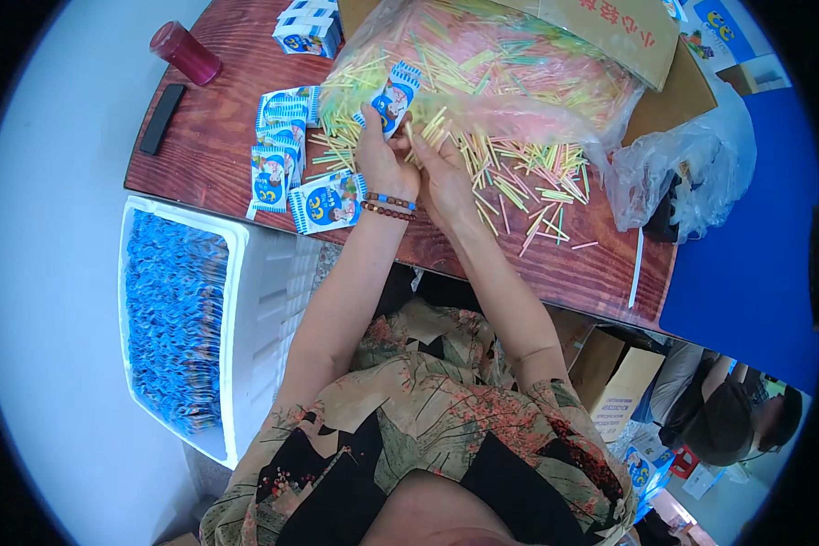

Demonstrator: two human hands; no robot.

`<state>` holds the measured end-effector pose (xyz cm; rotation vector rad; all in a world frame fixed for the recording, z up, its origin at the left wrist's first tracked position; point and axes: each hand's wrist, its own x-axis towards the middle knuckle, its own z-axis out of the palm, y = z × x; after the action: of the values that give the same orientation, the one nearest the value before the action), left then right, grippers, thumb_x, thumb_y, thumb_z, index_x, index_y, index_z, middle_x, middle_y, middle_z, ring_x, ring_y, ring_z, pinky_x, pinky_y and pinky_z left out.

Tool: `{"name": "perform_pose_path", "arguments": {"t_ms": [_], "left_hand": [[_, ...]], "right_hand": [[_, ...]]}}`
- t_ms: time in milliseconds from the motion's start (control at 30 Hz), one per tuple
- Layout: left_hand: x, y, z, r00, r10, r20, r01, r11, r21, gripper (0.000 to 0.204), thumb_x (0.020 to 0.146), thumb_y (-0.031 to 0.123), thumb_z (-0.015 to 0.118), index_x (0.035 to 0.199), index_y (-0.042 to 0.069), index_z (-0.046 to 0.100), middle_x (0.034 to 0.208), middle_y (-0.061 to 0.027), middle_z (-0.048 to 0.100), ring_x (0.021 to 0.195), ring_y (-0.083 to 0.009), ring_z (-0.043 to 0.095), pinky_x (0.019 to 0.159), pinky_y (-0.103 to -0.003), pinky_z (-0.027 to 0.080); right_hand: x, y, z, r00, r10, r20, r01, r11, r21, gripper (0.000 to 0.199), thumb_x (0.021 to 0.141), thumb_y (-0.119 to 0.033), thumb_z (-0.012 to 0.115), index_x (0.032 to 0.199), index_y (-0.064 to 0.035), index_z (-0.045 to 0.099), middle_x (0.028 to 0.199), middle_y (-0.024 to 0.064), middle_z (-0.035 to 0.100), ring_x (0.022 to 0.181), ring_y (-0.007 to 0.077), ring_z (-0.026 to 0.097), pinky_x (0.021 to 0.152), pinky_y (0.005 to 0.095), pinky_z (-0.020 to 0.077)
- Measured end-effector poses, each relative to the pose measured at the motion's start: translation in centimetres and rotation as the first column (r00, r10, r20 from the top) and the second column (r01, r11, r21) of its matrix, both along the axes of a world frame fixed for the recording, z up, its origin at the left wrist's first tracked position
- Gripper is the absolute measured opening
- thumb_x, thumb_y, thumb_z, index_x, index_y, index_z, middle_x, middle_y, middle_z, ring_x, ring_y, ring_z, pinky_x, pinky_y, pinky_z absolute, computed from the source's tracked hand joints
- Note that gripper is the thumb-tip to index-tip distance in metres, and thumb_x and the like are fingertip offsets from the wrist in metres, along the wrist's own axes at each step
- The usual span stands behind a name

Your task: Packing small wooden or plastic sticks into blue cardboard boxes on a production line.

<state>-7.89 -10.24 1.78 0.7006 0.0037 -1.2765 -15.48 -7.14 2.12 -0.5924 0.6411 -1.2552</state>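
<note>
Currently, both hands are at work over the dark red wooden table (232, 41), close together, wrists nearly touching. Left hand (387, 168): thumb and fingers pinch 1 blue-and-white packet (398, 96), which is held tilted, its upper end leaning right. Whether its mouth is open, I cannot tell. Right hand (443, 177): thumb and fingers close on a few pale yellow sticks (435, 126), just beside the packet; exact count unclear. 2 beaded bracelets (389, 207) sit on the left wrist.

Beyond the hands, a clear plastic bag (539, 118) full of yellow, pink and green sticks lies below a cardboard flap (601, 23). Loose sticks (519, 182) are scattered on the wood near the right hand. Left of the left hand: overlapping packets (280, 146) in a row, with 1 larger-looking packet (328, 202) lying flat nearest the wrist.

Farther left, a red cup (191, 56) and a flat black object (162, 118). Below the table's left edge, a white bin (238, 300) holds tightly ranked blue packets (175, 318).
</note>
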Motion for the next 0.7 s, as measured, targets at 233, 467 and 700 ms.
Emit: {"name": "perform_pose_path", "arguments": {"t_ms": [233, 467, 700], "left_hand": [[1.0, 1.2, 0.5, 0.991, 0.038, 0.126, -0.024, 0.993, -0.112, 0.029, 0.098, 0.031, 0.055, 0.102, 0.003, 0.060, 0.097, -0.0064, 0.065, 0.084, -0.0139, 0.062, 0.073, -0.029, 0.049], [1.4, 3.3, 1.0, 0.944, 0.025, 0.330, 0.012, 0.994, -0.109, 0.025, 0.097, 0.025, 0.058, 0.094, 0.001, 0.066, 0.092, -0.0031, 0.068, 0.082, -0.0059, 0.061, 0.074, -0.023, 0.047], [0.6, 4.4, 2.5, 0.976, -0.008, 0.219, 0.034, 0.993, -0.113, 0.023, 0.097, 0.023, 0.057, 0.095, 0.003, 0.066, 0.093, -0.0035, 0.069, 0.079, -0.0069, 0.063, 0.070, -0.024, 0.049]], "right_hand": [[-2.8, -2.4, 0.1, 0.997, -0.038, 0.060, 0.036, 0.999, 0.026, 0.019, 0.099, -0.014, 0.047, 0.105, 0.0005, 0.058, 0.096, 0.0124, 0.066, 0.097, 0.0200, 0.061, 0.093, 0.0372, 0.0449], [-2.2, -2.8, 5.6, 0.963, -0.261, 0.074, 0.271, 0.923, -0.273, 0.029, 0.103, -0.021, 0.038, 0.113, 0.0036, 0.050, 0.109, 0.0215, 0.063, 0.108, 0.0263, 0.058, 0.100, 0.0398, 0.0404], [0.1, -2.0, 7.1, 0.923, -0.380, 0.063, 0.372, 0.837, -0.401, 0.036, 0.103, -0.025, 0.036, 0.119, 0.0050, 0.048, 0.115, 0.0250, 0.060, 0.115, 0.0298, 0.054, 0.104, 0.0443, 0.0360]]}}
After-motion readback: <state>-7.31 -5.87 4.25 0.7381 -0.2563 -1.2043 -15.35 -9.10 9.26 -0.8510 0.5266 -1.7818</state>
